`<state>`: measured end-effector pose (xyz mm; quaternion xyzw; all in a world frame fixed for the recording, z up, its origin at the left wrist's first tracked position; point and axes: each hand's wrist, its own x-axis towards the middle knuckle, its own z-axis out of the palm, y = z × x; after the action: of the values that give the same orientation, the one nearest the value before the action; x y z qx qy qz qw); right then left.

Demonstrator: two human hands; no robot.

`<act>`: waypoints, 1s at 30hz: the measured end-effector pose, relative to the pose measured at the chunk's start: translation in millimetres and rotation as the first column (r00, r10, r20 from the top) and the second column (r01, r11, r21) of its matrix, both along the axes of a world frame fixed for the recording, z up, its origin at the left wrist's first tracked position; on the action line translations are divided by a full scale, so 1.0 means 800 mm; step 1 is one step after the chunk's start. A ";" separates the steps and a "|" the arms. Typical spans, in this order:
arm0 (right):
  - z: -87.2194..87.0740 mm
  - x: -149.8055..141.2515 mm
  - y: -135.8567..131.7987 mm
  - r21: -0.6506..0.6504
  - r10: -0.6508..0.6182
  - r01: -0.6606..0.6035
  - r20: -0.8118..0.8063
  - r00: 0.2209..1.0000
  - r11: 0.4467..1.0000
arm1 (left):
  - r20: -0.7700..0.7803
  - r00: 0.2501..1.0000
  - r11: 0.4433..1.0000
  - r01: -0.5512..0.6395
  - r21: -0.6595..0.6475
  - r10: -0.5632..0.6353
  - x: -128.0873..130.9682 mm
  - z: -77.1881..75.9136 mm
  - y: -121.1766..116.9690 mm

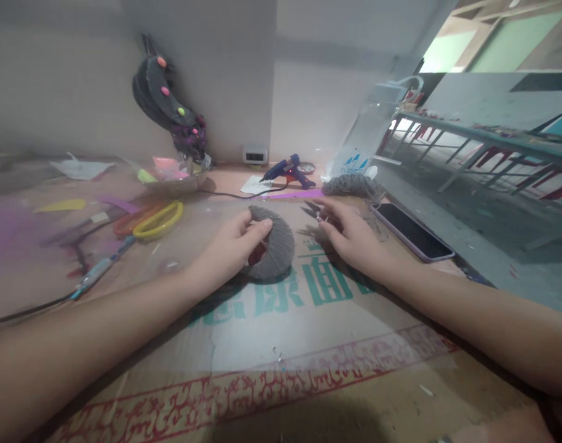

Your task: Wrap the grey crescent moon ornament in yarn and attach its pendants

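Note:
A ring wrapped in grey yarn [281, 243] stands tilted over the board, its hole facing left. My left hand [241, 237] is closed on the ring's left side, with the thumb across the wrapped face and the fingers partly hidden behind. To the right, apart from the ring, my right hand [343, 234] hovers low over the board. Its thumb and forefinger point left with a gap between them; the other fingers are shadowed and blurred, and I see no thing clearly held. Behind this hand lies a loose bundle of grey yarn [352, 186].
A blue glue gun [288, 170] rests at the back by the wall. Yellow-handled scissors [158, 221] and a blurred pen-like tool [96, 274] lie left, near a bowl [179, 183] of coloured pieces. A phone [412, 231] lies right, beside a clear plastic bag [366, 135].

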<state>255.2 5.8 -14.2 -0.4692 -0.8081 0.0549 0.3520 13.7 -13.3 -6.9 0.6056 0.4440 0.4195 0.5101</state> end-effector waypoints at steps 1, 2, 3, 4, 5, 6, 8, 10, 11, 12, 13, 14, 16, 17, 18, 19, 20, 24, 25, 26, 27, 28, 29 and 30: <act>-0.003 0.002 0.006 -0.027 0.001 -0.002 -0.011 1.000 1.000 | 0.029 1.000 1.000 -0.009 -0.003 0.009 0.000 0.000 0.003; -0.005 0.003 0.010 -0.046 0.009 -0.009 -0.015 1.000 0.999 | 0.047 0.999 1.000 -0.022 -0.005 0.022 -0.001 0.000 0.006; -0.006 0.003 0.011 -0.045 0.015 -0.016 -0.021 1.000 0.999 | 0.066 0.997 0.999 -0.032 -0.016 0.033 -0.001 0.000 0.007; -0.005 0.003 0.010 -0.029 0.021 -0.021 -0.028 0.999 0.999 | 0.080 0.996 0.999 -0.034 -0.039 0.037 -0.001 0.001 0.008; -0.004 0.002 0.008 -0.013 0.030 -0.031 -0.029 0.999 0.999 | 0.104 0.994 0.997 -0.025 -0.067 0.032 -0.001 0.003 0.008; -0.002 0.001 0.004 0.008 0.041 -0.041 -0.033 0.999 0.999 | 0.140 0.990 0.995 -0.002 -0.098 0.016 0.000 0.005 0.007; 0.004 -0.003 -0.005 0.023 0.077 -0.076 -0.036 0.996 0.997 | 0.252 0.967 0.985 0.008 -0.171 0.036 0.002 0.009 0.003; 0.011 -0.006 -0.015 -0.013 0.131 -0.131 -0.030 0.991 0.991 | 0.334 0.942 0.983 0.030 -0.182 0.033 0.003 0.014 -0.001; 0.013 -0.008 -0.018 -0.044 0.161 -0.162 -0.027 0.987 0.986 | 0.354 0.935 0.986 0.044 -0.159 0.015 0.004 0.015 -0.004; 0.016 -0.010 -0.021 -0.080 0.183 -0.185 -0.029 0.983 0.980 | 0.367 0.930 0.991 0.053 -0.122 -0.004 0.005 0.017 -0.007; 0.018 -0.011 -0.024 -0.115 0.197 -0.201 -0.039 0.980 0.973 | 0.367 0.930 0.996 0.059 -0.071 -0.029 0.006 0.017 -0.009; 0.019 -0.013 -0.026 -0.156 0.208 -0.213 -0.050 0.977 0.965 | 0.343 0.936 0.996 0.084 -0.021 -0.072 0.007 0.018 -0.012; 0.021 -0.014 -0.028 -0.244 0.198 -0.213 -0.087 0.976 0.946 | 0.260 0.954 0.989 0.141 0.054 -0.150 0.008 0.018 -0.015; 0.023 -0.014 -0.028 -0.281 0.177 -0.206 -0.125 0.976 0.937 | 0.198 0.966 0.984 0.153 0.093 -0.169 0.008 0.018 -0.016; 0.024 -0.014 -0.028 -0.305 0.155 -0.206 -0.183 0.971 0.930 | 0.114 0.979 0.980 0.153 0.131 -0.168 0.008 0.018 -0.016; 0.027 -0.014 -0.028 -0.319 0.131 -0.212 -0.256 0.958 0.924 | 0.027 0.985 0.972 0.165 0.166 -0.172 0.006 0.019 -0.015; 0.031 -0.013 -0.027 -0.320 0.111 -0.223 -0.333 0.936 0.921 | -0.049 0.982 0.964 0.188 0.186 -0.182 0.004 0.020 -0.014; 0.054 -0.004 -0.024 -0.350 -0.007 -0.201 -0.512 0.859 0.915 | -0.271 0.925 0.931 0.318 0.177 -0.265 -0.008 0.032 -0.001; 0.061 -0.001 -0.024 -0.348 -0.040 -0.169 -0.521 0.853 0.922 | -0.306 0.919 0.934 0.310 0.178 -0.247 -0.012 0.037 0.003; 0.069 0.003 -0.024 -0.320 -0.068 -0.125 -0.531 0.845 0.939 | -0.361 0.903 0.932 0.313 0.185 -0.231 -0.018 0.044 0.007; 0.076 0.007 -0.025 -0.302 -0.091 -0.082 -0.517 0.851 0.950 | -0.423 0.882 0.925 0.318 0.206 -0.209 -0.024 0.051 0.010; 0.083 0.011 -0.026 -0.289 -0.092 -0.065 -0.499 0.862 0.955 | -0.458 0.874 0.918 0.303 0.256 -0.161 -0.032 0.059 0.014; 0.089 0.015 -0.028 -0.272 -0.092 -0.062 -0.519 0.850 0.960 | -0.493 0.861 0.909 0.296 0.293 -0.122 -0.041 0.068 0.018; 0.095 0.019 -0.030 -0.291 -0.092 -0.090 -0.554 0.827 0.953 | -0.546 0.834 0.908 0.291 0.300 -0.087 -0.050 0.076 0.021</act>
<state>270.0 -18.2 61.6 -0.4811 -0.6501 0.3140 0.4973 -26.5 3.5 54.2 0.8228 0.4146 0.2626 0.2865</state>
